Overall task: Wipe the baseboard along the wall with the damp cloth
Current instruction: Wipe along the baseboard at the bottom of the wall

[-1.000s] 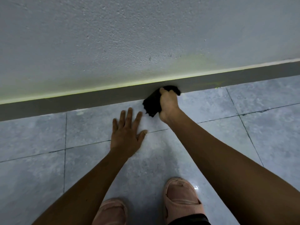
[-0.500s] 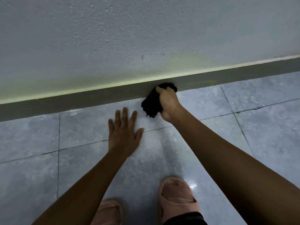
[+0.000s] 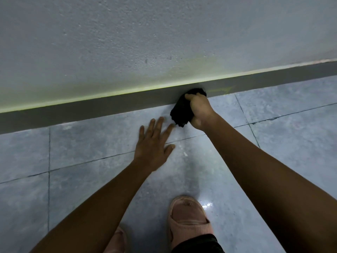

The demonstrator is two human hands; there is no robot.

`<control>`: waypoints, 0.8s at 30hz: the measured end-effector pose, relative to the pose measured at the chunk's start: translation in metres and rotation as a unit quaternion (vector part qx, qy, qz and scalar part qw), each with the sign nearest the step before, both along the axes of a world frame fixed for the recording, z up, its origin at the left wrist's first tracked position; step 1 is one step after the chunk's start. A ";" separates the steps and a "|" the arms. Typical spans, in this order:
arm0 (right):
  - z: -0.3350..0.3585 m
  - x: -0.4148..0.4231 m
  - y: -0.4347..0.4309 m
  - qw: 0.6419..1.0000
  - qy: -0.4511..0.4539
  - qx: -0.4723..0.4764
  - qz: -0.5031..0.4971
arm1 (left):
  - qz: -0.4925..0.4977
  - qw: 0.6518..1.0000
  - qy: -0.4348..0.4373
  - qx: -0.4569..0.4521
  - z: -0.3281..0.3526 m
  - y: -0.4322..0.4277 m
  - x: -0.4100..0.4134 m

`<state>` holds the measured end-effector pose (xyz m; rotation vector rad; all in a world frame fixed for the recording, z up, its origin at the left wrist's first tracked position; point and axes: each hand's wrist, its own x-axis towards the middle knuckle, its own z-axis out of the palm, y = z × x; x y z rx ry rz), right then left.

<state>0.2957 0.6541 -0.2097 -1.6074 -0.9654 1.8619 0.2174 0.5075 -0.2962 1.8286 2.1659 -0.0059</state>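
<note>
A dark grey baseboard [image 3: 102,108] runs along the foot of the pale wall, rising toward the right. My right hand [image 3: 199,110] is shut on a bunched black cloth [image 3: 181,112] and presses its top against the baseboard. The cloth's lower end hangs down onto the floor tile. My left hand [image 3: 154,143] lies flat on the tile with fingers spread, just left of and below the cloth, its fingertips near the cloth's lower end.
The grey tiled floor [image 3: 87,143] has dark grout lines. The textured wall [image 3: 164,37] shows a yellowish stain above the baseboard, and faint yellow marks sit on the baseboard right of the cloth. My two pink slippers [image 3: 187,216] stand at the bottom.
My right hand and the cloth have shifted slightly right along the baseboard. My left hand stays planted on the tile, a little nearer the cloth.
</note>
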 end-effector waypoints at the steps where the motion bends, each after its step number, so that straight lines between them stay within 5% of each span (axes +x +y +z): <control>1: 0.002 0.003 0.004 1.000 0.007 0.019 -0.019 | 0.000 1.000 -0.002 -0.006 -0.001 0.002 0.001; 6: 0.006 0.022 0.029 0.990 -0.018 0.086 -0.106 | 0.002 1.000 0.009 -0.023 0.001 0.004 0.003; 12: -0.007 0.025 0.027 0.995 -0.090 0.035 -0.019 | 0.017 1.000 0.016 0.017 0.000 0.003 0.009; 18: -0.004 0.042 0.031 0.993 0.037 0.075 -0.080 | 0.016 0.999 0.006 0.037 -0.004 0.020 0.016; 24: -0.009 0.051 0.064 0.989 0.002 0.055 -0.138 | -0.056 0.997 -0.004 0.048 -0.004 0.045 0.022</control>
